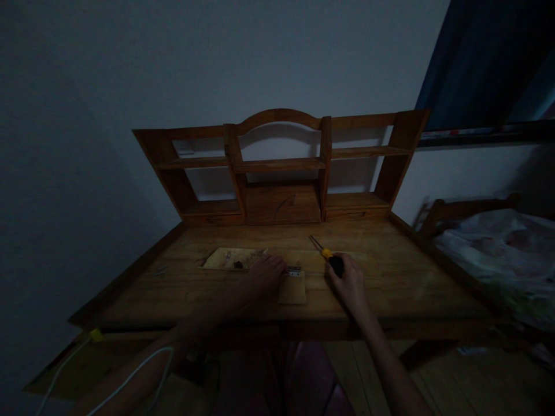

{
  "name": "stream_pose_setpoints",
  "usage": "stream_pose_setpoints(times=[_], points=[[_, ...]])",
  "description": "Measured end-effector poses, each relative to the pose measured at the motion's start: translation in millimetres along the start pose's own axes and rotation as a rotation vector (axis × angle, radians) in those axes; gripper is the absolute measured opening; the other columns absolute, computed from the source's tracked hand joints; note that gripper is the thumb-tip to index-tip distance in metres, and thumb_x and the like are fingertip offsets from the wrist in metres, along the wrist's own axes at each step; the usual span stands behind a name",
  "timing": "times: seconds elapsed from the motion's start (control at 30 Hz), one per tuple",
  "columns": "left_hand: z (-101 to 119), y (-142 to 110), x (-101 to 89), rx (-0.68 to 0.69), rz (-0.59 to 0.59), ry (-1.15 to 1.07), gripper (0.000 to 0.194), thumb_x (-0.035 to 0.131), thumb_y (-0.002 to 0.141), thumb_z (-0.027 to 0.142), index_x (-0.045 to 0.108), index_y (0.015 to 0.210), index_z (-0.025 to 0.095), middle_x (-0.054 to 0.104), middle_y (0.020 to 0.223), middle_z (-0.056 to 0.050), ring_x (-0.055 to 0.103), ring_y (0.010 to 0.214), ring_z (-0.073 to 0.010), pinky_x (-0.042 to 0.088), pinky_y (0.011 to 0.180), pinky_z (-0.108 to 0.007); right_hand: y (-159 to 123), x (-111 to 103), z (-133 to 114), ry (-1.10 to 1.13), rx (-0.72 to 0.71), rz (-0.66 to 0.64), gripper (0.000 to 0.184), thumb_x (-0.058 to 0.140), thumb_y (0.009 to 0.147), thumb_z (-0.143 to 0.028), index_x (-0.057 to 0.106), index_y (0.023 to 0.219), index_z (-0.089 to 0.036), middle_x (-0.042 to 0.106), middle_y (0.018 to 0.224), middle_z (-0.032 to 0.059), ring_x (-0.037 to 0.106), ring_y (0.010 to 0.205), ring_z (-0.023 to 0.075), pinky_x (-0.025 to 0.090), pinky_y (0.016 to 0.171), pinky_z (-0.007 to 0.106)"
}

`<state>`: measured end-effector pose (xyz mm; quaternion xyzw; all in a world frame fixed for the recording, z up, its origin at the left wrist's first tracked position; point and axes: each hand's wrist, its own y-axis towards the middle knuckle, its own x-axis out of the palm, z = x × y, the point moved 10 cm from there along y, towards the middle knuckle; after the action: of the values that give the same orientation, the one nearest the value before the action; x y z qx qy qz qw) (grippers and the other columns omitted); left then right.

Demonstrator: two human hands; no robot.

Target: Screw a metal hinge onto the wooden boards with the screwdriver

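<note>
My right hand [349, 284] is closed around the black-and-yellow handle of a screwdriver [327, 255], whose metal shaft points up and to the left over the wooden desk [390, 271]. My left hand [266, 274] rests on the desk with its fingers bent down beside a small metal hinge [294, 270]. The hinge sits at the top edge of a small wooden block [292, 289]. A flat, pale wooden board [232, 257] lies just left of my left hand, with a small dark piece on it.
A wooden shelf unit [280, 167] with open compartments and a central drawer stands at the desk's back against the wall. A white cable [130, 370] runs across my left forearm. A chair and crumpled plastic [498, 248] sit to the right. The room is dim.
</note>
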<state>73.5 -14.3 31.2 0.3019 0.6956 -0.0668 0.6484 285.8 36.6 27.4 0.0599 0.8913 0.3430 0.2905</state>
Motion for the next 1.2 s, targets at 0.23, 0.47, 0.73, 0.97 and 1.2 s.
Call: stream_pose_setpoints(times=[0.23,0.47,0.73,0.97,1.2], points=[[2,8,5.1,0.033,-0.016,0.099,0.013,0.049,0.096,0.025,0.057,0.093,0.016,0.061,0.092,-0.007,0.056,0.090,-0.0224,0.041,0.091,-0.040,0,0,0,-0.013,0.017,-0.007,0.029,0.052,0.088,-0.033,0.057,0.113,-0.019,0.065,0.107,0.0123,0.062,0.097,0.0269,0.049,0.085,0.041],[4,7,3.5,0.045,0.018,0.104,0.015,0.050,0.096,0.027,0.059,0.091,0.017,0.060,0.093,-0.006,0.054,0.090,-0.0215,0.038,0.094,-0.042,0,-2,-2,-0.004,0.023,-0.005,0.030,0.052,0.087,-0.033,0.057,0.113,-0.019,0.065,0.107,0.0119,0.062,0.097,0.0268,0.049,0.085,0.040],[6,11,-5.3,0.046,0.003,0.115,0.022,0.050,0.098,0.032,0.060,0.088,0.016,0.060,0.090,-0.006,0.054,0.089,-0.0212,0.040,0.087,-0.038,0,0,1,0.014,0.012,-0.001,0.029,0.053,0.087,-0.033,0.057,0.113,-0.020,0.065,0.106,0.0119,0.062,0.096,0.0269,0.050,0.084,0.041],[13,9,-7.9,0.073,-0.021,0.099,0.016,0.050,0.098,0.031,0.057,0.096,0.016,0.059,0.095,-0.007,0.054,0.092,-0.0223,0.040,0.089,-0.040,0,-1,-1,0.022,0.008,0.000,0.029,0.053,0.088,-0.033,0.056,0.113,-0.020,0.065,0.109,0.0119,0.062,0.100,0.0270,0.049,0.087,0.041],[11,3,3.8,0.143,-0.069,0.090,0.018,0.056,0.093,0.015,0.056,0.110,0.020,0.058,0.107,-0.006,0.052,0.101,-0.0212,0.038,0.096,-0.038,3,1,2,-0.007,0.025,0.006,0.029,0.053,0.088,-0.035,0.057,0.111,-0.018,0.065,0.105,0.0119,0.062,0.096,0.0265,0.049,0.086,0.041]])
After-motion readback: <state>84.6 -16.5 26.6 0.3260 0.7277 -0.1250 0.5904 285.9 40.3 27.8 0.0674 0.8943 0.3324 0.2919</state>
